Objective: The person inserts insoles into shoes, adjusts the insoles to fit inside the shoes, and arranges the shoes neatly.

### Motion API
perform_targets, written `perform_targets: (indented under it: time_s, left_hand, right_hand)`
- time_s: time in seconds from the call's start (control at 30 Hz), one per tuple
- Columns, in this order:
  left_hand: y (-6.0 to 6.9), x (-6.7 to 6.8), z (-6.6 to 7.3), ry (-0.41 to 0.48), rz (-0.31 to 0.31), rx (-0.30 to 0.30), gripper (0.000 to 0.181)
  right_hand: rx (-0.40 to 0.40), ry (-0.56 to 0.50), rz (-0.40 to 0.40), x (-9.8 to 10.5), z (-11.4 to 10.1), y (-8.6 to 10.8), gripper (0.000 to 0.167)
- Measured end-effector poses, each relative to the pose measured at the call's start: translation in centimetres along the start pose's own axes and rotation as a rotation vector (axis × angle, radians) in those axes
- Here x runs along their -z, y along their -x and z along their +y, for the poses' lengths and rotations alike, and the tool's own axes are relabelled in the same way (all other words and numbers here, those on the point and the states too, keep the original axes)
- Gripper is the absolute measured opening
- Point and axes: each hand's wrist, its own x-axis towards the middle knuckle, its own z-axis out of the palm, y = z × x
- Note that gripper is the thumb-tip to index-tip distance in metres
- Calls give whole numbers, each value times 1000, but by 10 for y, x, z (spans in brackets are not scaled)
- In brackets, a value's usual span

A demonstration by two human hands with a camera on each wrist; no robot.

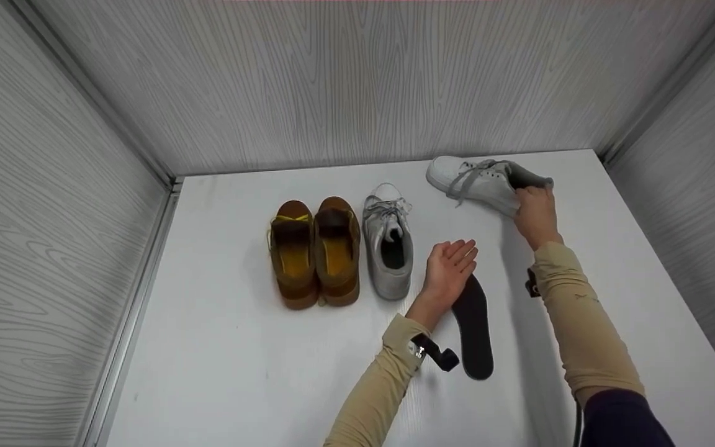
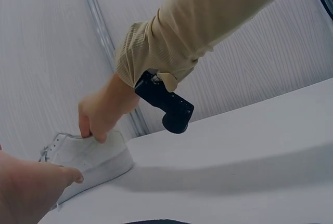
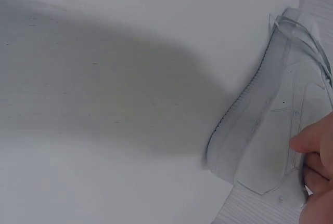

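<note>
My right hand (image 1: 536, 214) grips the heel collar of a white lace-up sneaker (image 1: 485, 186), which lies toward the back right with its toe pointing left. In the right wrist view the thumb presses on the side of this sneaker (image 3: 268, 146) and the fingers curl inside its opening. My left hand (image 1: 449, 270) holds nothing, its fingers fairly straight, over the top end of a dark insole (image 1: 475, 341) and partly hiding it. A second white sneaker (image 1: 391, 282) stands to the left of that hand, toe toward the back wall.
Two brown slip-on shoes with yellow insides, a left one (image 1: 298, 288) and a right one (image 1: 340, 287), stand side by side left of the second sneaker. Everything is on a white tabletop (image 1: 208, 347). Grey wood-grain panels (image 1: 308, 81) enclose the back and both sides.
</note>
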Motion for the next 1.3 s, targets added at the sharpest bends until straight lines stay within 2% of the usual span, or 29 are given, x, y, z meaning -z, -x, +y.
perform_targets:
  time_s: [0.37,0.6,0.8,1.07,1.3]
  left_hand:
    - [2,4,-2,-9,-14,-1,67]
    - [4,3,-3,-13,-10,6,64]
    - [4,-1,-1,-8,-21,-5,66]
    - [5,1,-1,-8,-24,2,65]
    - [4,4,4,-27,-30,-4,65]
  right_hand:
    - [31,46,25,-5,-5,-4,19]
    - [1,114,-50,-13,-7,1,17]
    - [15,130,7,-19,-10,2,18]
    - [-62,188,-15,-27,-13,8,21]
    - [-44,162,62,-30,-12,9,18]
